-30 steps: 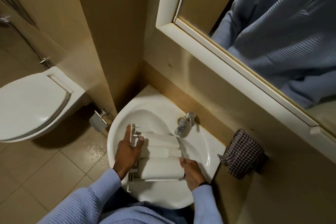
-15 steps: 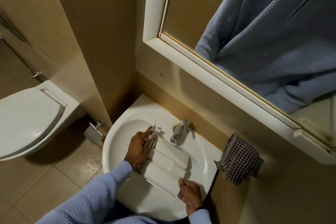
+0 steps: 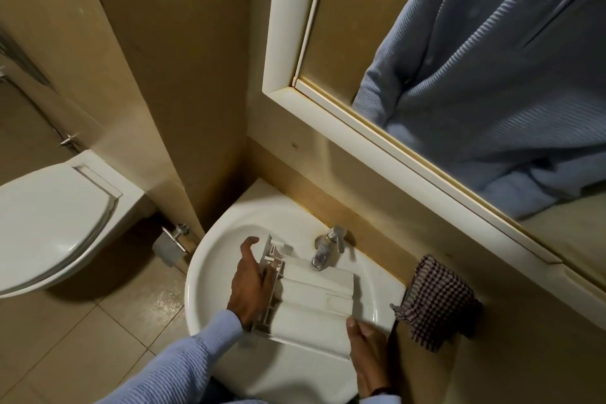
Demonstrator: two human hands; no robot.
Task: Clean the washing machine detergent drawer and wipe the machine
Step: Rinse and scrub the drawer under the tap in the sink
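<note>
Two hands hold the detergent drawer tilted over the washbasin, just below the tap, probably for rinsing. The left hand braces its frame end, thumb lifted clear, fingers hooked behind. The right hand pinches the corner farthest from the tap.

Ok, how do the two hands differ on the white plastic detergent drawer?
The left hand holds the white plastic detergent drawer by its ribbed frame side; the right hand pinches its smooth near corner. The left thumb sticks out free; the right thumb presses on top. Both grip it over the white ceramic sink.
</note>
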